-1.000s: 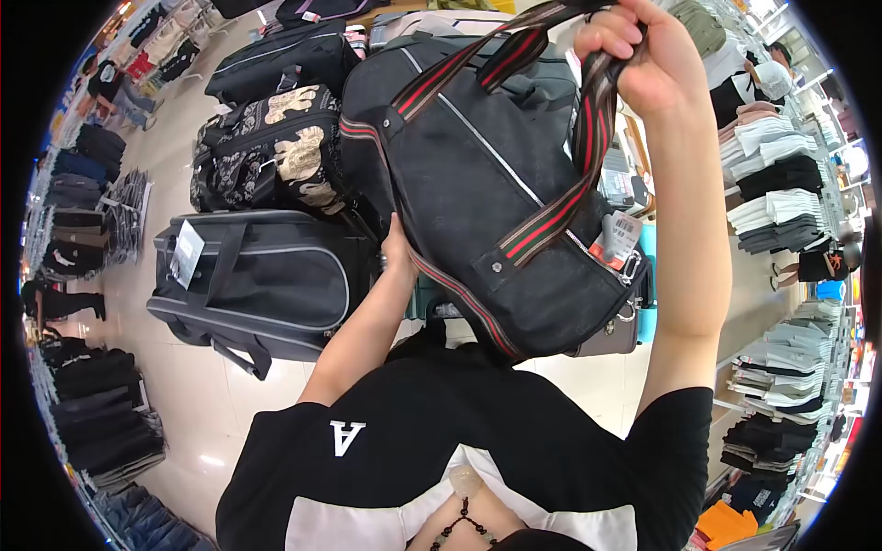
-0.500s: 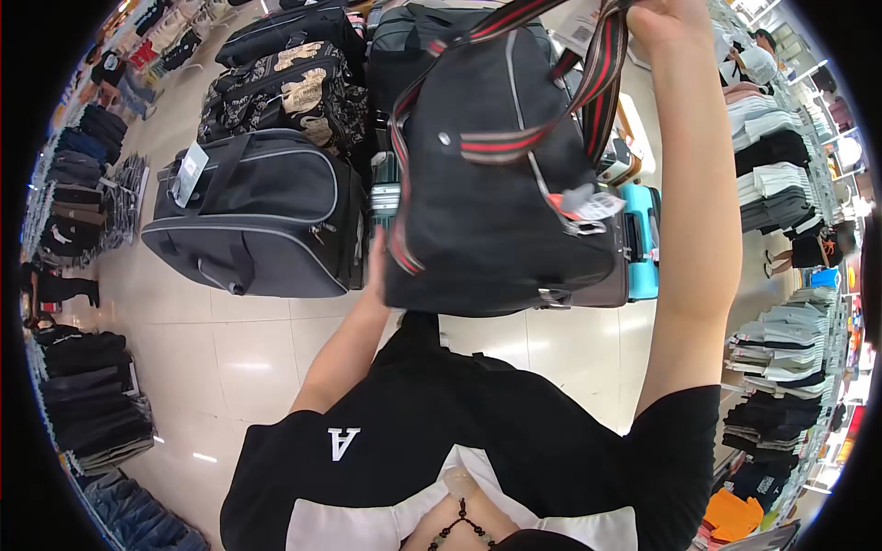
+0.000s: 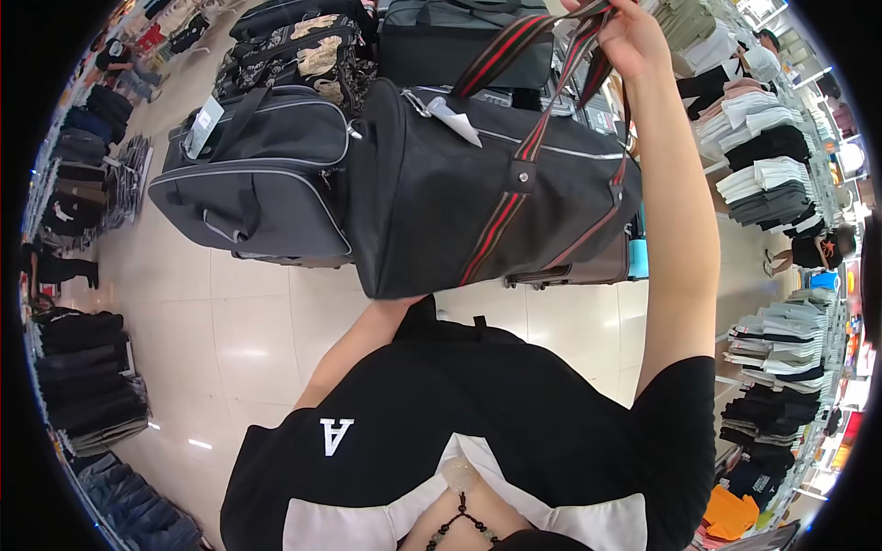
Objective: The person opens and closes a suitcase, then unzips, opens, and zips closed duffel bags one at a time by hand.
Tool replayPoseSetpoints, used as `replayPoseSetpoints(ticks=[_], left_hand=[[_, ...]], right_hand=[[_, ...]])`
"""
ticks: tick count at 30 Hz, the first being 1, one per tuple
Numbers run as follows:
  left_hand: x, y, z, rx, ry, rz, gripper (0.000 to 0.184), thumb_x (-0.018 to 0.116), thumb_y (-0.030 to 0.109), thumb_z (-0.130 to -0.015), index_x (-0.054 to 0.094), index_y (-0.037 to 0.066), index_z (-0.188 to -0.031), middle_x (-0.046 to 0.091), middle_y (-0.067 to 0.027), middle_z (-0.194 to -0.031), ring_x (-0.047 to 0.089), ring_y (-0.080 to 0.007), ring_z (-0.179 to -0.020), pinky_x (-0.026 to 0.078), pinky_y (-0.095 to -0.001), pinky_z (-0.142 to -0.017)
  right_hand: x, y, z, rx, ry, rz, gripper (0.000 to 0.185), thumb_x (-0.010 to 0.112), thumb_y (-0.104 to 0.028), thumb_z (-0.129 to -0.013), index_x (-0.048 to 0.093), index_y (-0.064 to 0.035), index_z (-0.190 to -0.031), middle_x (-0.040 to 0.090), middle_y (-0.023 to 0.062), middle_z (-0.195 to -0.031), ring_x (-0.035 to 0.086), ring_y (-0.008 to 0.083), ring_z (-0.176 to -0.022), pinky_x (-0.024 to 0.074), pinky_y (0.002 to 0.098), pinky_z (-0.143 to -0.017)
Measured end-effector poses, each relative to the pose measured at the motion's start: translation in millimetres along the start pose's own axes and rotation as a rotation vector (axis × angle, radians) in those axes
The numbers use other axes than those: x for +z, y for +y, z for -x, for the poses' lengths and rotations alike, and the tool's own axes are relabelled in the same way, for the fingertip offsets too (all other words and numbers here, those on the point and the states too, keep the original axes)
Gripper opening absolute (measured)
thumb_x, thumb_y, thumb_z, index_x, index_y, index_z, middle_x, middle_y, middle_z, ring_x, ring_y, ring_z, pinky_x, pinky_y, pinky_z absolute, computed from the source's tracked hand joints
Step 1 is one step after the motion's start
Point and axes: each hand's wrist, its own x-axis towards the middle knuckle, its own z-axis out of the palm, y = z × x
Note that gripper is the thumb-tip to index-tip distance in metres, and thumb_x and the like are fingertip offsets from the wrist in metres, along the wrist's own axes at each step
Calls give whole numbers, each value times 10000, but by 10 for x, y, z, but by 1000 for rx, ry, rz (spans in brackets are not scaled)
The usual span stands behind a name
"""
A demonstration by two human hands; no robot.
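Note:
A black duffel bag (image 3: 441, 202) with red-striped webbing straps hangs tilted in front of me, a silver zip and a white tag along its top. High on the right, my right hand (image 3: 634, 37) is closed around the raised striped handles (image 3: 514, 55). My left hand (image 3: 402, 306) is at the bag's lower left edge, touching it from underneath; its fingers are hidden behind the bag. Just left of the duffel stands a dark grey travel bag (image 3: 253, 207) with a white tag (image 3: 203, 127).
Behind are a patterned bag (image 3: 312, 60) and a large dark bag (image 3: 441, 50). A brown suitcase (image 3: 583, 262) and a turquoise suitcase (image 3: 638, 253) show below right. Clothes racks (image 3: 776, 184) line both sides. People (image 3: 818, 253) stand in the aisles. Pale floor tiles (image 3: 239, 340) lie below.
The duffel has turned, bringing its strapped side and zipped top into view, and has shifted slightly left. My left hand has moved from beside the bag to beneath its edge. The right hand still holds the handles.

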Motion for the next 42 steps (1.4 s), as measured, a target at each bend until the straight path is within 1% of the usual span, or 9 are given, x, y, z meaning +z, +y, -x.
replayPoseSetpoints(ticks=[7, 10, 18, 20, 28, 33, 35, 37, 42], left_hand=[[-285, -68, -87, -1, 381, 40, 735, 340, 606, -876, 402, 29, -1328, 485, -167, -1305, 494, -356, -1166, 351, -537, -1022], [-135, 50, -175, -17, 335, 42, 761, 336, 622, -869, 394, 21, -1332, 477, -176, -1309, 481, -366, -1180, 366, -541, -1012], [-282, -13, 34, 77, 418, -187, 649, 339, 530, -912, 414, 32, -1321, 459, -157, -1341, 491, -344, -1179, 375, -570, -995], [-761, -33, 308, 23, 128, 0, 520, 359, 426, -940, 448, 70, -1308, 486, -123, -1331, 513, -299, -1170, 374, -550, -1009], [-506, 128, 1296, -137, 662, -210, 552, 361, 467, -940, 480, 43, -1273, 559, -137, -1244, 553, -312, -1128, 453, -439, -971], [-1230, 381, 2494, -94, 731, -123, 518, 348, 447, -956, 486, 53, -1261, 574, -190, -1191, 591, -330, -1061, 471, -446, -951], [-964, 612, 2910, -19, 1128, -124, 490, 366, 428, -953, 470, 76, -1277, 549, -162, -1235, 544, -310, -1130, 430, -486, -962], [-658, 849, 3332, 163, 1408, -528, 528, 395, 453, -939, 436, 87, -1317, 509, -125, -1295, 449, -267, -1228, 359, -486, -991], [452, 1360, 3985, 398, 1152, -1005, 563, 473, 449, -915, 408, 108, -1359, 444, -126, -1365, 378, -246, -1289, 296, -460, -1038]], right_hand=[[-102, 298, 249, -6, 72, 92, 401, 488, -88, -910, 384, 71, -1263, 568, 241, -1128, 568, 335, -1052, 469, 441, -924], [177, 271, 602, 12, 93, 157, 448, 475, 4, -898, 317, 51, -1314, 529, 296, -1181, 475, 409, -1191, 393, 462, -1007], [616, -184, 1440, -199, -216, 286, 537, 520, -14, -869, 292, 101, -1341, 617, 235, -1071, 574, 366, -1073, 422, 448, -954], [652, -419, 1652, -256, -171, 312, 506, 494, -17, -880, 310, 123, -1331, 604, 254, -1091, 568, 393, -1078, 430, 475, -959], [1218, -143, 2078, -199, -182, 382, 599, 555, -143, -882, 293, 99, -1363, 536, 274, -1214, 554, 403, -1101, 431, 477, -961], [2113, 407, 2665, -150, -349, 490, 615, 528, -55, -868, 247, 70, -1400, 455, 278, -1312, 490, 398, -1184, 376, 489, -1003], [2449, 699, 2817, -172, -401, 531, 595, 481, 62, -842, 259, 79, -1394, 451, 266, -1324, 470, 378, -1213, 357, 461, -1019], [2786, 949, 2977, -184, -340, 732, 561, 471, 80, -846, 292, 88, -1378, 459, 255, -1322, 474, 343, -1219, 355, 411, -1025], [3222, 1214, 3186, -382, 2, 784, 453, 401, 62, -895, 325, 132, -1336, 433, 301, -1314, 458, 408, -1211, 356, 463, -1029]])
